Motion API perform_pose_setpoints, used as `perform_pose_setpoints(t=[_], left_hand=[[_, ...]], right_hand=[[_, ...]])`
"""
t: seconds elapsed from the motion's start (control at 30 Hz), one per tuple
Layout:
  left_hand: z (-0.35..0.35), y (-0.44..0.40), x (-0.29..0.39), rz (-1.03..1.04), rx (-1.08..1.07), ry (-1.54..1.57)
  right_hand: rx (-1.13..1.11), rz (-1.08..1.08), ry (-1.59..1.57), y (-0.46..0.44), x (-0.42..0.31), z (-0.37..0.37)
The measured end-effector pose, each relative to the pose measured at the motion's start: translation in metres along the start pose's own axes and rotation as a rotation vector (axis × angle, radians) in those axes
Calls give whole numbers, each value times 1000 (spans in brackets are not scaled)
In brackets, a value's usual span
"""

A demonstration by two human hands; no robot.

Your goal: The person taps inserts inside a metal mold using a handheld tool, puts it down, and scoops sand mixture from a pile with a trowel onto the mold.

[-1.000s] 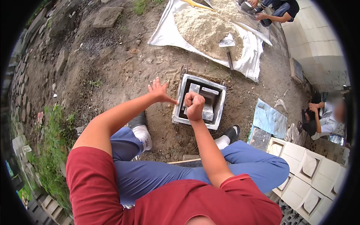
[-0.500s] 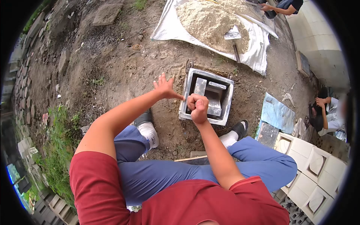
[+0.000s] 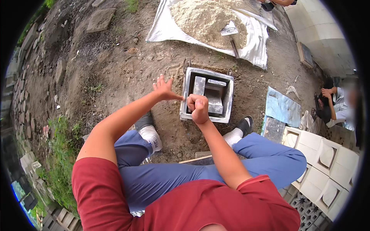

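Observation:
A square metal mould (image 3: 230,96) with a grey rim stands on the ground between my feet. Inside it are a flat bar, a smaller bar and a curved metal piece (image 3: 214,96). My left hand (image 3: 165,89) is open at the mould's left side, fingers spread and thumb stretched to its left rim; whether the thumb touches cannot be made out. My right hand (image 3: 198,107) is closed in a fist over the mould's near left part, thumb on top, with nothing showing in it. The fist hides part of the rim and inside.
Beyond the mould, a pile of pale sandy material (image 3: 204,23) lies on a white sheet (image 3: 158,32), with a trowel (image 3: 230,29) in it. Patterned blocks (image 3: 308,154) and a blue sheet (image 3: 283,107) lie to the right. Another person (image 3: 335,104) sits at the far right.
The view has shifted slightly, so the mould and sand pile appear a little higher and further left. Both hands keep nearly the same pose beside and over the mould.

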State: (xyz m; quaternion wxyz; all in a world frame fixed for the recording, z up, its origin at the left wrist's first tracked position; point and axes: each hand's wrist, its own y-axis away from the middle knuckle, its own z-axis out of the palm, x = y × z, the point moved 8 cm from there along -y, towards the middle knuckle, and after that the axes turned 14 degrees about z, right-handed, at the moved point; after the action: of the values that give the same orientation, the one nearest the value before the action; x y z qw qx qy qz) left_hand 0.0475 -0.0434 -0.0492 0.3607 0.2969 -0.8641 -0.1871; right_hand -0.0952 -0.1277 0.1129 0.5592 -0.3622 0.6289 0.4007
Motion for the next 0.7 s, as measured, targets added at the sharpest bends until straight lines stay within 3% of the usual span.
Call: perform_pose_setpoints(t=[0.27,0.4,0.5,0.7], left_hand=[[-1,6,4,-12,-12,-19],[5,8,-2,-34,-19,18],[5,3,-3,-15,10,-23],[2,3,-1,17,11,-26]], right_hand=[[125,46,-366,-9,-28,-20],[107,-10,-273,-11,-54,-13],[73,-1,-210,-11,8,-11],[98,45,-406,-25,1,-17]])
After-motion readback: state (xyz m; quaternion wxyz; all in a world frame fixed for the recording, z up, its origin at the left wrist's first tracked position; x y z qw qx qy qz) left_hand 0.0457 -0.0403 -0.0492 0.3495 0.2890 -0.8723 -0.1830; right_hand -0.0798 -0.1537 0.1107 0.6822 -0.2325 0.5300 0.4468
